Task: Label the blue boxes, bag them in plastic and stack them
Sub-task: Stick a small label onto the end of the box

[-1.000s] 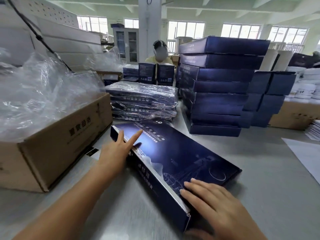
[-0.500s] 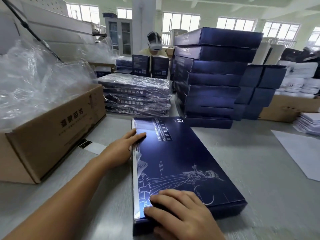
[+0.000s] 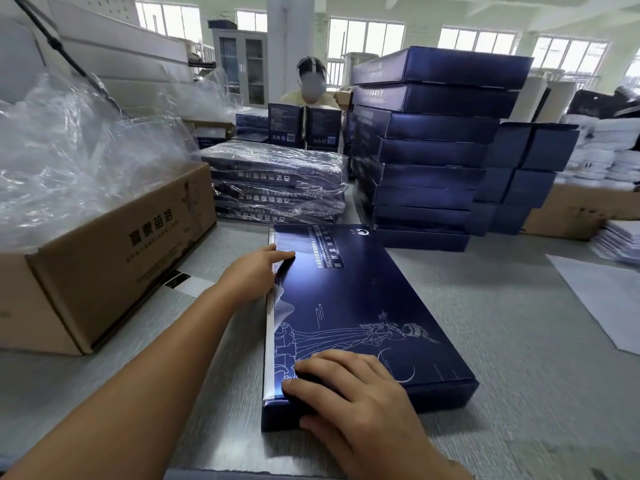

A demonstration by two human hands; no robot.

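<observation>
The right hand [image 3: 346,386] covers the near left corner of the flat dark blue cardboard box with a white line drawing [image 3: 363,306], so that corner of the lid is hidden. The wrist is cut off by the bottom edge of the view. A pale strip runs down the box's left long edge; whether it is a flap or a label cannot be told. The print in the panel at the lid's far end is too small to read, and the near table is smeared by blur.

The box lies flat on the grey table [image 3: 519,341], straight in front of the person. Its long axis runs away from them, with the printed panel at the far end and the drawing at the near end.

The left hand [image 3: 252,275] rests against the left long edge, its fingers straight and the tips on the lid. The right hand presses down on the lid with fingers spread and only slightly bent, gripping nothing.

Beyond the box stand a low stack of plastic-bagged blue boxes [image 3: 277,181] and a taller stack of bare blue boxes [image 3: 429,150]. To the left, a brown cardboard carton [image 3: 114,251] holds crumpled clear plastic bags [image 3: 79,161].
</observation>
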